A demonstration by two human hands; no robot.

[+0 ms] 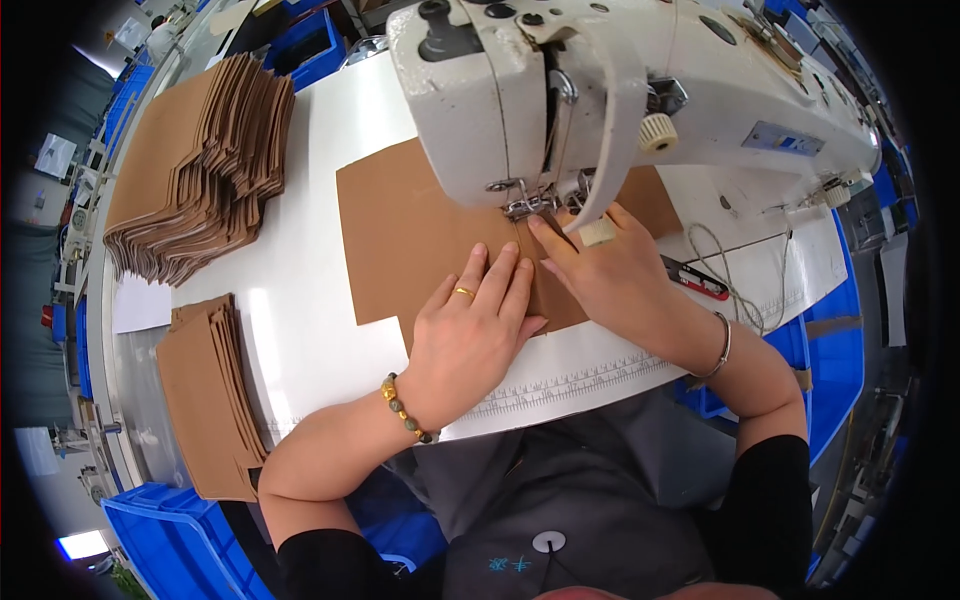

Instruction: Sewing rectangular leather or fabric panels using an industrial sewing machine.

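Note:
A brown sheet piece (395, 240), leather-like or fabric, lies flat on the white sewing table under the machine's needle area. My left hand (465, 325) rests on it, fingers stretched out and slightly apart, a ring on one finger. Close beside the metal presser foot (530, 206), my right hand (610, 265) presses on the piece with its fingers extended. Part of that hand is hidden behind the white curved guard (612, 130) of the sewing machine (460, 110). A narrow dark edge shows by its index finger; what it is I cannot make out.
A tall stack of brown pieces (165, 160) stands at the far left, with a smaller stack (205, 400) nearer me. Right of my right hand lie small red-and-black snips (700, 280) and a loose cord (745, 300). A printed ruler (560, 385) runs along the table's front. Blue bins (165, 530) stand around.

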